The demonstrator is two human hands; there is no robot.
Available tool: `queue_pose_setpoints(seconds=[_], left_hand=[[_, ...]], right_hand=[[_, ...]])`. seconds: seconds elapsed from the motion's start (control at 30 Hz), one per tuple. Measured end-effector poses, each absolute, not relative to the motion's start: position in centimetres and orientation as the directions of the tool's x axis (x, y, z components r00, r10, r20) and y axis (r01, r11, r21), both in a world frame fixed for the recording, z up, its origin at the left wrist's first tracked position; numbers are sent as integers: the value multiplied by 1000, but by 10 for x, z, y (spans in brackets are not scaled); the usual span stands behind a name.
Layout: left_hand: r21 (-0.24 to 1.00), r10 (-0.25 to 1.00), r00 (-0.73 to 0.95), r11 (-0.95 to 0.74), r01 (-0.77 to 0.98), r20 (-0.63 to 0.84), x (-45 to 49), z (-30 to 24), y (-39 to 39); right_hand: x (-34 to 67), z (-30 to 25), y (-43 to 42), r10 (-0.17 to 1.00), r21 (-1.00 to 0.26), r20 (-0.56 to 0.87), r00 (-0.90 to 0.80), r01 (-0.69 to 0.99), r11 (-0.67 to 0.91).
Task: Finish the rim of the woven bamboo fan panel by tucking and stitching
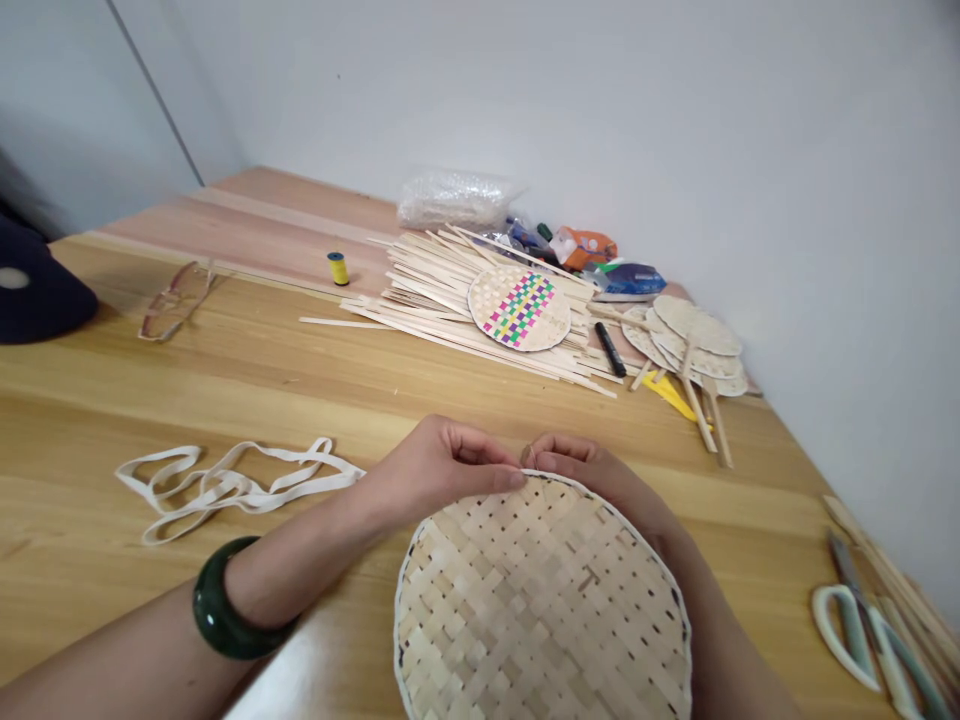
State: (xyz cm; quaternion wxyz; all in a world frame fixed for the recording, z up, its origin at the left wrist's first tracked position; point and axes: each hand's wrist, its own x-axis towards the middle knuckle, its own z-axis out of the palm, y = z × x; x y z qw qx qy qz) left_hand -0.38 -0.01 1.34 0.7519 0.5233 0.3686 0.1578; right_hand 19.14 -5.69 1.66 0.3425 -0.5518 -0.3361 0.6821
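Note:
A round woven bamboo fan with a narrow white binding round its rim stands tilted in front of me. My left hand pinches the far rim, thumb on the near face and fingers curled behind. Close beside it at the same rim is my right hand, its fingers curled together. A fine thread loop shows between the hands; what the right fingertips grip is too small to make out. White cloth tape lies loosely looped on the table and runs up to my left wrist, which wears a dark green bangle.
Farther back, flat bamboo strips lie heaped under a colourful woven disc. Around them are a yellow thread spool, a black marker, bubble wrap and several handled fans. Glasses lie left, scissors right.

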Motion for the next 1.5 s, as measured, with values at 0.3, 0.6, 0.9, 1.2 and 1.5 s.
queue_pose_setpoints(seconds=[0.3,0.6,0.9,1.2,1.5], left_hand=[[923,650,684,375,91,-332,-2,8,-3],[910,660,659,404,93,-361,-1,6,0],[873,656,636,483,59,-406,1,3,-1],[848,635,629,525,74,-448,-1,1,4],[830,621,632,553,65,-463,-2,0,6]], right_hand=[[184,2,-50,930,-863,-367,-17,-365,-348],[186,7,-46,939,-799,-336,75,-551,-241],[179,-6,-41,912,-830,-394,-115,-380,-407],[182,-4,-44,922,-839,-385,-39,-400,-368],[184,-3,-48,961,-959,-262,91,-140,-248]])
